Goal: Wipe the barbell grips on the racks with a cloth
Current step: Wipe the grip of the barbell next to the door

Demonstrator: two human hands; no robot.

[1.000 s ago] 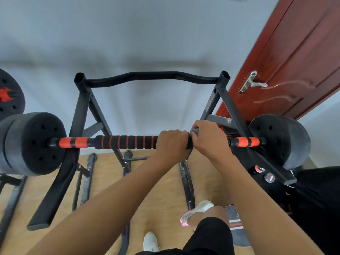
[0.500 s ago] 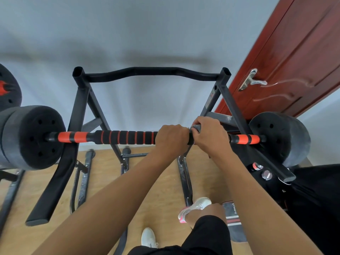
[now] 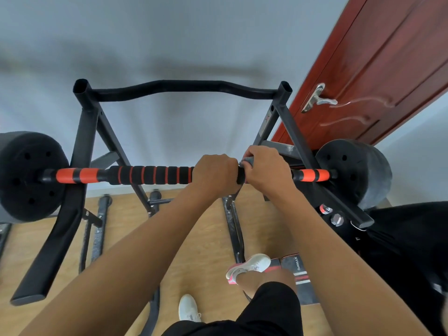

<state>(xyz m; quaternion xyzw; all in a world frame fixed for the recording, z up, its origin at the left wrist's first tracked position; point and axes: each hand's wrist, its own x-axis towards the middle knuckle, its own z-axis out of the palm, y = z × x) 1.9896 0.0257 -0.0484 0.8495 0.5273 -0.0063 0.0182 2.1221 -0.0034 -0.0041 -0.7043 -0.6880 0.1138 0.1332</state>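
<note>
A barbell lies across a black rack (image 3: 83, 132). Its middle grip (image 3: 150, 175) is black foam with orange rings, and orange sleeves sit near both ends. My left hand (image 3: 214, 172) grips the foam grip just right of centre. Beside it, my right hand (image 3: 266, 169) is curled round the bar over a grey cloth (image 3: 247, 161), of which only a small edge shows above the fingers. The two hands almost touch.
Black weight plates sit at the left end (image 3: 29, 175) and the right end (image 3: 356, 170) of the bar. A red door (image 3: 378, 69) with a metal handle stands at the right. Rack feet and my shoes (image 3: 249, 265) are on the wooden floor below.
Both hands keep their hold on the bar. The view has drifted slightly, and the right hand has turned a little on the bar with the cloth.
</note>
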